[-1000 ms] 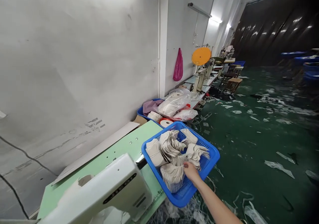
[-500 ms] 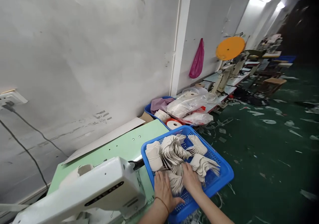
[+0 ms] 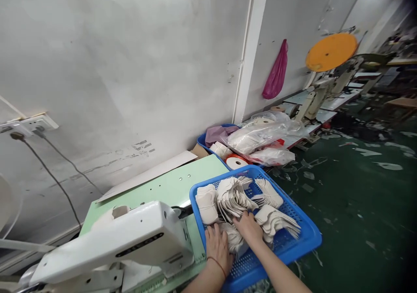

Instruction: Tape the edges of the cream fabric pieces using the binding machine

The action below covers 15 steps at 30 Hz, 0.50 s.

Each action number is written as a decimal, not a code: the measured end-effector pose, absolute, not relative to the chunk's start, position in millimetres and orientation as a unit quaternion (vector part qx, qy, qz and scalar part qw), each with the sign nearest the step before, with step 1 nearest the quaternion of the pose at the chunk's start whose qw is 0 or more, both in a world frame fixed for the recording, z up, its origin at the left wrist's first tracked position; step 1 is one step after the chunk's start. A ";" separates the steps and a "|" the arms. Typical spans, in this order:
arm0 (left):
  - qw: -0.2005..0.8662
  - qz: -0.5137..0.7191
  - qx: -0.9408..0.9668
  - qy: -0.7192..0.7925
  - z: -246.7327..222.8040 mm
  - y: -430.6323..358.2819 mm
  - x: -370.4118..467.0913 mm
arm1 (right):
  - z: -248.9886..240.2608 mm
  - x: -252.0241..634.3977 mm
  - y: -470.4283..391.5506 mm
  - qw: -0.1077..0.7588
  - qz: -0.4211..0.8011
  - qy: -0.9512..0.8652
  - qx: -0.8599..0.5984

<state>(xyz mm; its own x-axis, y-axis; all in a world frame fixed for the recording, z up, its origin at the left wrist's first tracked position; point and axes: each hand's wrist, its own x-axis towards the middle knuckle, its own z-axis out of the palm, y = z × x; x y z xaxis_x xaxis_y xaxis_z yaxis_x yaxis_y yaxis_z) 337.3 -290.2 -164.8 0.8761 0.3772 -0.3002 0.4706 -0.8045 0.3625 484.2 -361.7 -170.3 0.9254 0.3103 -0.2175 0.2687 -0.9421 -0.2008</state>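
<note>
A blue perforated basket (image 3: 293,251) holds several bundles of off-white cut pieces (image 3: 206,204). At its near left side, my left hand (image 3: 217,246) lies against the lower bundle (image 3: 233,238), fingers spread and a thin band at the wrist. My right hand (image 3: 249,228) reaches over the same bundle from the right, its fingers bent on the upper edge. The two hands hold this bundle between them. Right of my right hand lies another fanned bundle (image 3: 276,221). The undersides of my fingers are hidden.
Left of the basket, a white sewing machine (image 3: 143,236) stands on a pale green table (image 3: 169,180). Plastic bags (image 3: 257,138) and a blue bin (image 3: 202,140) sit behind the basket. Scraps litter the green floor (image 3: 345,214) at the right.
The view has shifted, so the scene sits farther right. My right hand has moved closer to my left over the lower bundle, and my left thumb has drawn in.
</note>
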 end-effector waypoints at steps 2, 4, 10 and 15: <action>0.218 -0.100 0.944 0.227 -163.8 -288.8 338.1 | -168.0 493.2 -365.0 0.078 0.147 -0.176 -0.970; 0.220 -0.098 0.944 0.227 -160.5 -287.8 339.0 | -164.7 501.3 -367.0 0.071 0.171 -0.200 -0.962; 0.207 -0.094 0.953 0.199 -148.2 -282.4 341.4 | -148.4 511.2 -372.6 0.058 0.201 -0.229 -0.951; 0.214 -0.114 0.959 0.145 -136.9 -268.1 345.7 | -129.4 519.1 -378.1 0.079 0.224 -0.235 -0.942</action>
<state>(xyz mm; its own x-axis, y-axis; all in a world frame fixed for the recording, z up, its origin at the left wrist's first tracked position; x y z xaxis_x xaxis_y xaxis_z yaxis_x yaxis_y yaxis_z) 345.7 -268.1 -136.9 0.9322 0.2289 -0.2803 0.3264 -0.8664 0.3779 519.1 -378.1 -129.4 0.7887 0.4792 -0.3850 0.4085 -0.8766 -0.2543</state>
